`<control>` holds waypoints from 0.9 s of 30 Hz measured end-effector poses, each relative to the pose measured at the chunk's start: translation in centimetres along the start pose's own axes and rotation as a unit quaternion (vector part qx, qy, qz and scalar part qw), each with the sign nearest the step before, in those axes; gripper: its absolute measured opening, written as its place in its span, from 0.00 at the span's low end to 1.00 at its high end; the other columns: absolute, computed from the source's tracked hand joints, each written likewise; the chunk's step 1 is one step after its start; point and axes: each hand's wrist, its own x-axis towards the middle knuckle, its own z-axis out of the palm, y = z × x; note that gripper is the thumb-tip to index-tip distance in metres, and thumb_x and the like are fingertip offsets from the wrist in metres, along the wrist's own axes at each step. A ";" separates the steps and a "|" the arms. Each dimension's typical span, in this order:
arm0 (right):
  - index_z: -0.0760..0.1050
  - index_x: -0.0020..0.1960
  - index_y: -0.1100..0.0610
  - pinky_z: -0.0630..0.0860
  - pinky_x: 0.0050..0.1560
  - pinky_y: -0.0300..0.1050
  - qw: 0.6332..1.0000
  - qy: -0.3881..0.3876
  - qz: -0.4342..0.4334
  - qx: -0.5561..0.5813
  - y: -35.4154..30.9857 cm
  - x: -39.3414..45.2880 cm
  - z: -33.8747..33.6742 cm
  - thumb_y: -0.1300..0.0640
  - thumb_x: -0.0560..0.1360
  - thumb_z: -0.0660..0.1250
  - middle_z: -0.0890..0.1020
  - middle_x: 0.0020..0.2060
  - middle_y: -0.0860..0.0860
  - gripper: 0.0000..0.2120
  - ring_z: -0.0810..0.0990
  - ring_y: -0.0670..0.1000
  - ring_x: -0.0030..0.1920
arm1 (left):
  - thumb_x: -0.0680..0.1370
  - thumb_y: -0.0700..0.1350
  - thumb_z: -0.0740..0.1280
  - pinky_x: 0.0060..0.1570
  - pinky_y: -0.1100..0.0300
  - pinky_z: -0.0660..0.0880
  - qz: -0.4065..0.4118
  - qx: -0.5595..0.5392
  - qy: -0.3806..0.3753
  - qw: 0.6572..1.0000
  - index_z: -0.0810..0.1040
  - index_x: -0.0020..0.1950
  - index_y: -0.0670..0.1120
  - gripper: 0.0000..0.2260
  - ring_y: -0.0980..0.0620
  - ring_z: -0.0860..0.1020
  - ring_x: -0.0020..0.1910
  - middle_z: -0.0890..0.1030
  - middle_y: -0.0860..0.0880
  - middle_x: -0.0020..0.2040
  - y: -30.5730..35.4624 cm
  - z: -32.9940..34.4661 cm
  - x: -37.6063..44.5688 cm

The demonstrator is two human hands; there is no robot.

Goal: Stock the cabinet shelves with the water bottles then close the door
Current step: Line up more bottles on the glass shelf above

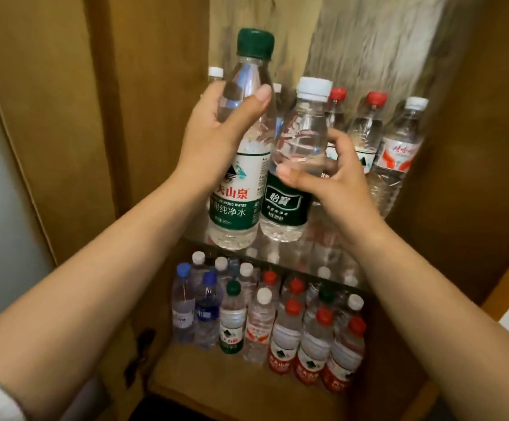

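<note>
- Your left hand (216, 129) grips the tall green-capped bottle (241, 165) around its upper body, thumb across the front, holding it upright in front of the cabinet's (143, 117) open interior.
- Your right hand (335, 171) grips the shorter white-capped bottle (295, 183) with the dark green label, thumb on the front just above the label, fingers wrapped behind.
- The two held bottles are side by side and look to be touching; both hang just above the front edge of the glass shelf (332, 238).
- On that glass shelf, behind your right hand, two red-capped bottles (374, 117) and a white-capped bottle (399, 153) with an orange-and-red label stand upright against the right wall.
- Another white cap (215, 72) shows at the back left, behind your left hand.
- The lower shelf (216, 378) holds upright rows: blue-capped bottles (207, 311) on the left, green- and white-capped ones in the middle, red-labelled bottles (314, 347) on the right.
- The cabinet door (34, 123) stands open to your left.
</note>
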 end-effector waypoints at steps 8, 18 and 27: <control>0.66 0.62 0.48 0.74 0.47 0.38 0.996 -0.035 0.076 -0.023 3.3 2.6 -0.1 0.65 0.63 0.76 0.78 0.51 0.45 0.33 0.78 0.45 0.52 | 0.75 0.55 0.66 0.34 0.74 0.73 -0.048 0.043 0.008 0.998 0.74 0.49 0.56 0.06 0.66 0.80 0.40 0.82 0.60 0.41 -3.3 -0.7 2.0; 0.61 0.66 0.49 0.74 0.50 0.37 0.994 -0.049 0.088 -0.034 4.2 2.3 -1.3 0.62 0.64 0.76 0.75 0.50 0.40 0.36 0.76 0.40 0.50 | 0.66 0.61 0.67 0.38 0.77 0.72 -0.089 0.119 -0.050 0.988 0.60 0.66 0.48 0.34 0.71 0.77 0.42 0.75 0.62 0.50 -3.4 -0.7 1.1; 0.49 0.73 0.44 0.66 0.60 0.44 0.970 -0.073 0.070 -0.221 4.8 1.6 -1.4 0.57 0.61 0.79 0.72 0.65 0.46 0.52 0.70 0.46 0.62 | 0.60 0.46 0.80 0.54 0.57 0.75 -0.119 0.262 -0.073 0.955 0.57 0.60 0.55 0.38 0.67 0.74 0.51 0.70 0.68 0.50 -7.3 -2.7 -4.6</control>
